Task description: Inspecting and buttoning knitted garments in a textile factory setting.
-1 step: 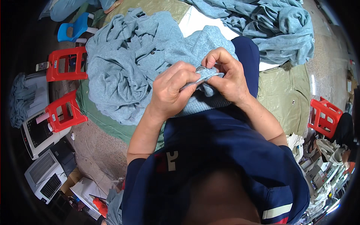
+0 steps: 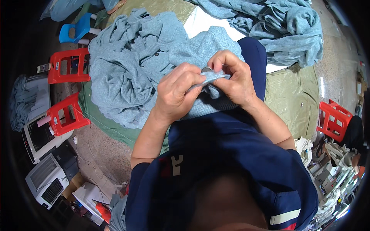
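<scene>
Between my two hands is a folded edge of a light blue knitted garment [image 2: 211,79], pinched up above my lap. My left hand [image 2: 178,90] is closed on the fold from the left, thumb against fingers. From the right, my right hand [image 2: 236,79] grips the same fold, its thumb below and its index finger bent over the top. A small grey, shiny curved thing [image 2: 206,69] shows at the fingertips; I cannot tell exactly what it is. The rest of the garment drapes over my knees, and its ribbed part lies in shadow under my hands.
A large heap of blue knitwear [image 2: 123,73] lies to the left, with another pile [image 2: 289,30] at the far right. Red stools [image 2: 68,66] and a blue stool [image 2: 77,29] stand at the left, and one red stool [image 2: 334,120] at the right. Green sheeting [image 2: 291,92] covers the floor.
My right index finger has shifted slightly at the fold, and less of the grey shiny thing shows. My left hand and the garment have hardly moved.
</scene>
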Demonstrator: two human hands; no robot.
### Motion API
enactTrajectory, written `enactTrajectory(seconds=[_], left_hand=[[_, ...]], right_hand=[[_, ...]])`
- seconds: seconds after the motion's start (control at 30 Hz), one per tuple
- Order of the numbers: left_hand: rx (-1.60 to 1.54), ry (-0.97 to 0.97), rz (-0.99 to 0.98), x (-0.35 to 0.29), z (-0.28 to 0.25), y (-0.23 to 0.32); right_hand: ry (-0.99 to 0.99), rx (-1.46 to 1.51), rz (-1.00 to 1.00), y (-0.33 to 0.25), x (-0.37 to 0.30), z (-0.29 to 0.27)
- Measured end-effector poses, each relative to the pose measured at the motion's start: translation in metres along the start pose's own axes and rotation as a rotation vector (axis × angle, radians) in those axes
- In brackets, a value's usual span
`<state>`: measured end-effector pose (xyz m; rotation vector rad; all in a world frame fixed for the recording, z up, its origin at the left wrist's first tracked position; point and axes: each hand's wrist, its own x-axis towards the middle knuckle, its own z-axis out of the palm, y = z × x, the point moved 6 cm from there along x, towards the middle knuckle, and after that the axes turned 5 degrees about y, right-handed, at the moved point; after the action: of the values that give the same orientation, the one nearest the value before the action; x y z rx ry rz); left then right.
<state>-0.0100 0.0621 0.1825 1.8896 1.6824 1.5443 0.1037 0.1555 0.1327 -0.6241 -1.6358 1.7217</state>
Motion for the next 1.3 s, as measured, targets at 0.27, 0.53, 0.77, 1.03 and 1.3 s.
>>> enactTrajectory(seconds=[0.27,0.53,0.77,1.03,1.3], left_hand=[[0.162,0.111,0.257,-0.002,0.010,0.010],[0.333,0.197,0.258,-0.006,0.012,0.014],[0.162,0.082,-0.417,-0.014,-0.017,-0.064],[0.372,0.030,-0.604,-0.043,-0.069,-0.101],[0.372,-0.046,-0.432,-0.036,-0.002,-0.069]], right_hand=[[0.226,0.137,0.034,-0.004,-0.007,-0.001],[0.100,-0.247,-0.241,-0.018,-0.008,-0.001],[-0.071,-0.647,-0.048,0.003,0.014,-0.057],[-0.147,-0.699,-0.009,0.016,0.000,-0.086],[0.135,-0.604,0.122,0.017,0.000,-0.115]])
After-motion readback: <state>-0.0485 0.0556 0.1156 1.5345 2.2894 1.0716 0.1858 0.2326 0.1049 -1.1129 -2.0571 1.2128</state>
